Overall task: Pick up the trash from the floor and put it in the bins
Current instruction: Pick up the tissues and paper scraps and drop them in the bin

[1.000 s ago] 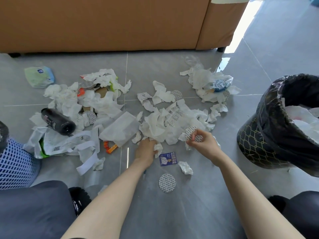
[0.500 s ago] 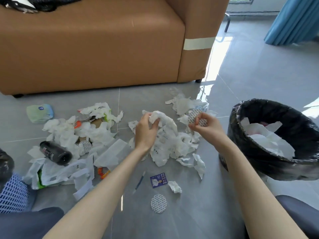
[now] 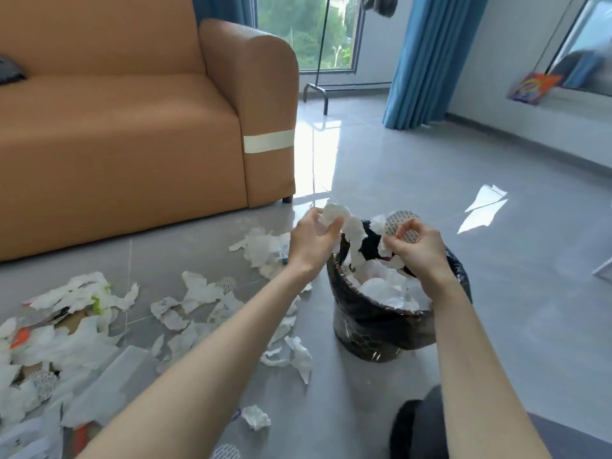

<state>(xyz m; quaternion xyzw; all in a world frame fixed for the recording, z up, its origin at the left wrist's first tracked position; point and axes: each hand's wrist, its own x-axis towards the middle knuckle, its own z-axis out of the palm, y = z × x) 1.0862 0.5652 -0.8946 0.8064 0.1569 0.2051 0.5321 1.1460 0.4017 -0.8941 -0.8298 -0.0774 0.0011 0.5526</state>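
The grey tiled floor filled most of the view, with an orange sofa standing on it at the left and a blue curtain hanging at the back right. A strip of pale tape ran across the front of the sofa's arm.

A wide scatter of trash lay across the floor in front of the sofa (mostly torn white tissue, with a few bits of cardboard and orange among it), and it reached nearly to the bin. The bin stood on the floor at the right of the litter, lined with a black bag and already holding a heap of white tissue.

Both hands were raised over the bin. The left hand was at the bin's far left rim, its fingers curled tight round a long strip of tissue that trailed down into the opening. The right hand was above the middle of the opening, its fingers pinching a round dotted pad together with a scrap of white tissue.

A small crumpled wad lay alone on the floor near the left forearm.
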